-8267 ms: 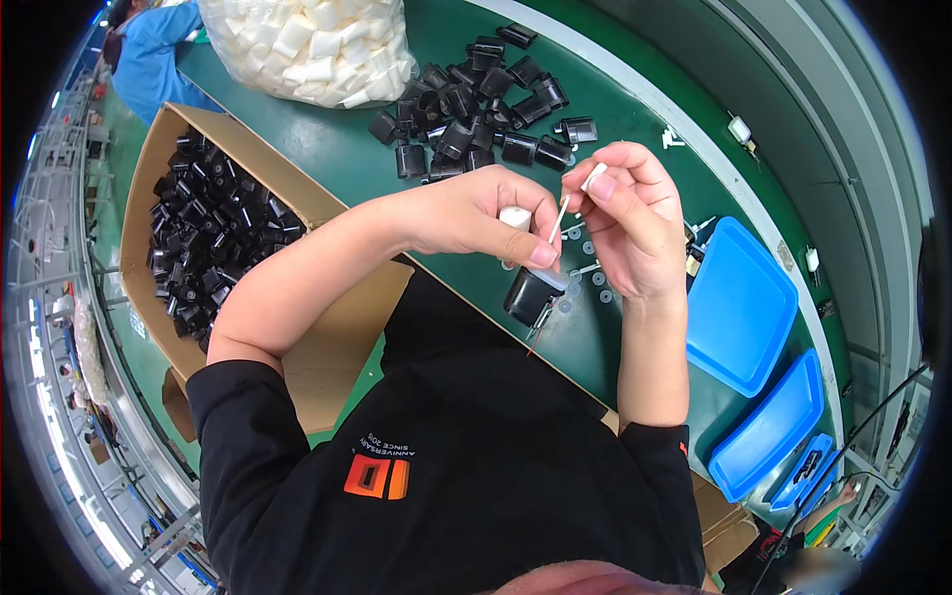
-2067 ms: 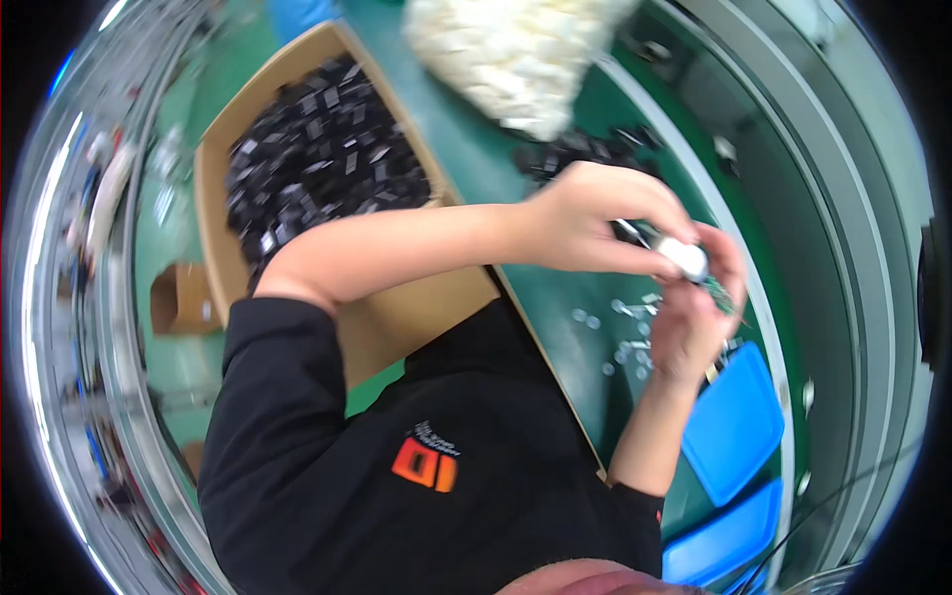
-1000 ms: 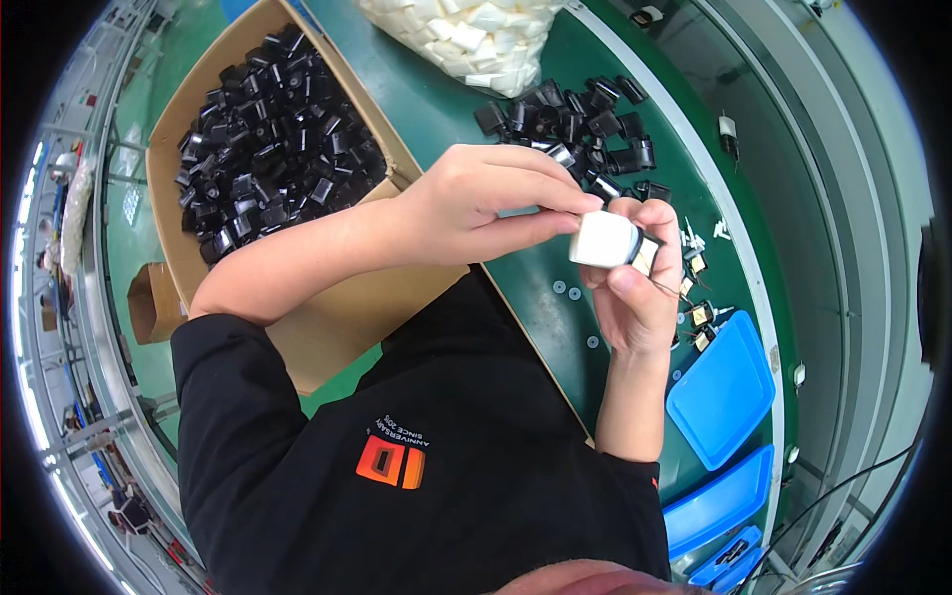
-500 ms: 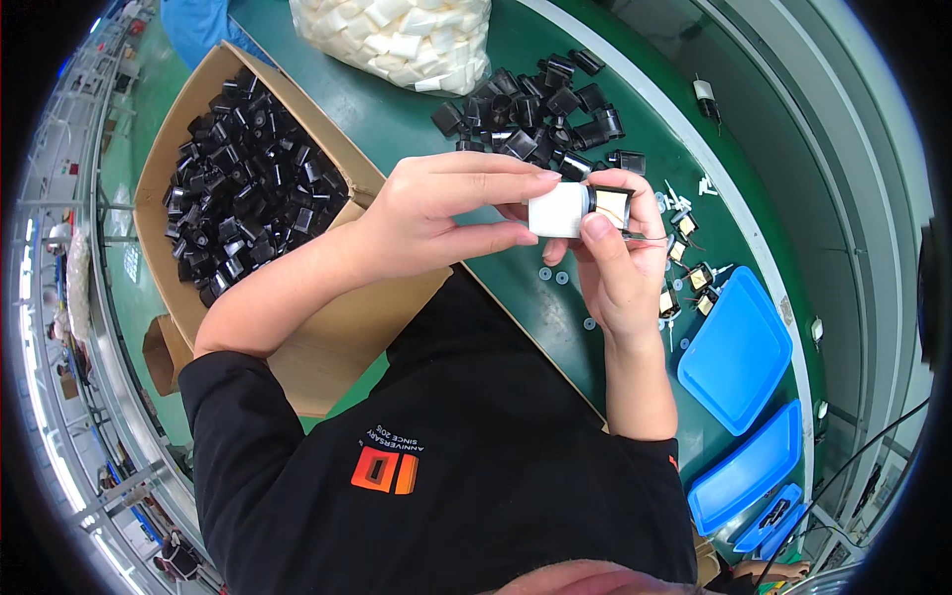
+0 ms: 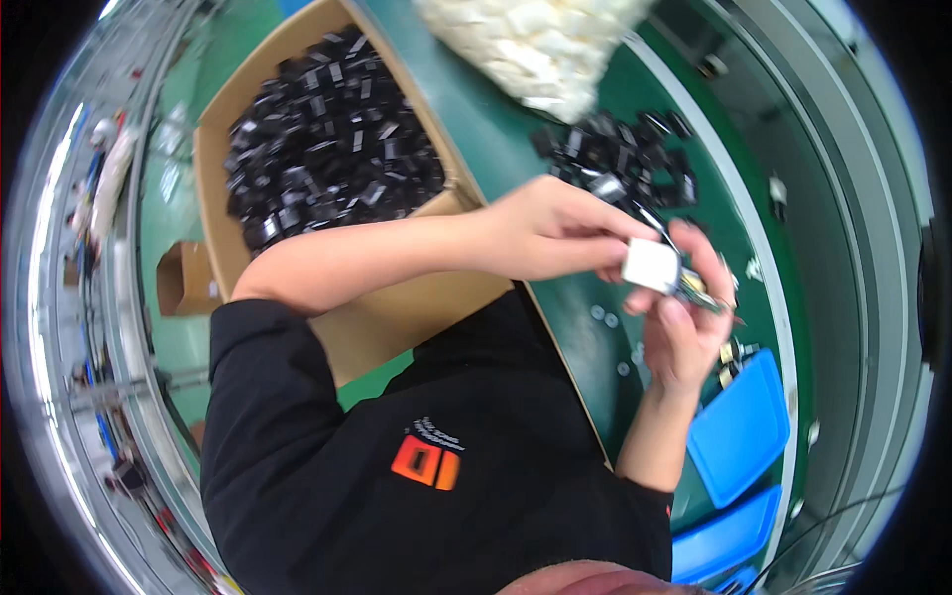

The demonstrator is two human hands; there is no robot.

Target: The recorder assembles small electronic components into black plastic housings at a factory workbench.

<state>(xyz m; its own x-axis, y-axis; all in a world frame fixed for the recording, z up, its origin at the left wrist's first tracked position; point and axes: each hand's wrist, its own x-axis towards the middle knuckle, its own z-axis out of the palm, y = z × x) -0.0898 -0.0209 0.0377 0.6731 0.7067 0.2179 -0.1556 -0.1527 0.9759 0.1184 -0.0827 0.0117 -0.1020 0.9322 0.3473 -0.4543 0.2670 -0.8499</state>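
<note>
My left hand pinches a small white square-sided cap between thumb and fingers. Against the cap's right end sits a small dark-rimmed part with a pale yellow face and thin wires, smeared by motion. My right hand has its fingers and thumb closed round that part. Cap and part touch; how deeply they fit together cannot be made out. Both hands are above the green bench, just in front of a loose heap of black plastic housings.
A cardboard carton full of black housings stands at the left. A bag of white caps lies at the back. Blue trays are at the right. Small clear washers lie on the green bench.
The whole view has shifted and turned, so the scene appears farther right and lower. Both hands still hold the white cap and wired part together, now tilted.
</note>
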